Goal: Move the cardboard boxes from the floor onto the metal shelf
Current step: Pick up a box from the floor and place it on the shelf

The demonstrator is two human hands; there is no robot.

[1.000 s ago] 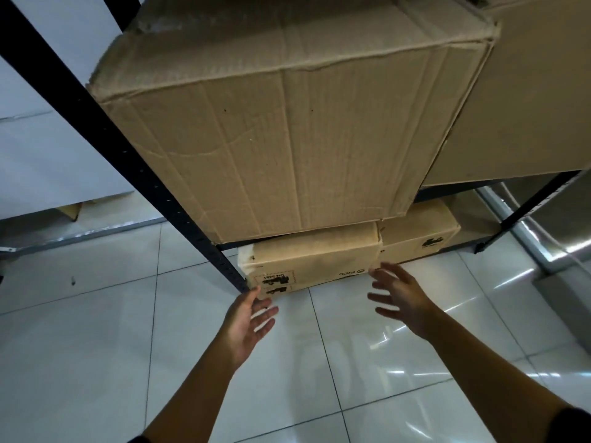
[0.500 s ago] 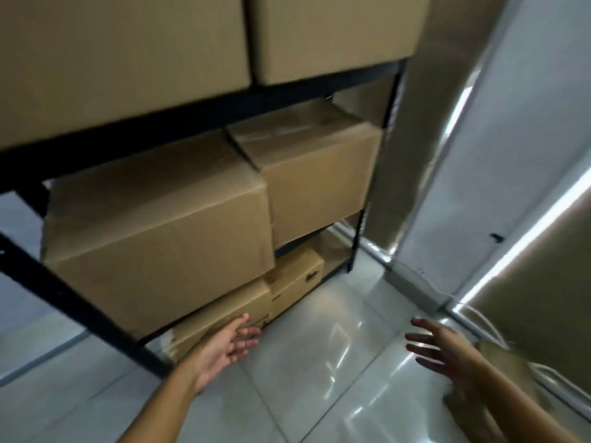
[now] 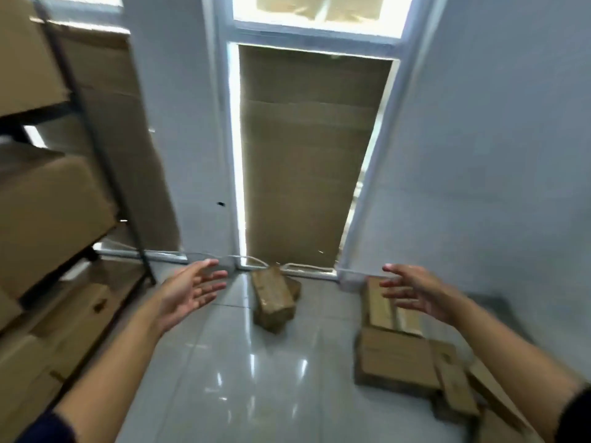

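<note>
both hands, left hand and right hand, fingers spread, holding nothing above floor boxes.

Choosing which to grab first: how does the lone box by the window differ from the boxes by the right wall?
The lone box stands apart in open floor; the right-wall boxes lie jumbled together. It looks narrower; they look wider and flatter. All are brown cardboard, on the floor.

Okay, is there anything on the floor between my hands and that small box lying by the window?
Nothing visible. Both the left hand and right hand are open and empty, and only bare tile floor lies before the small box. The pile of boxes sits off to the right.
</note>
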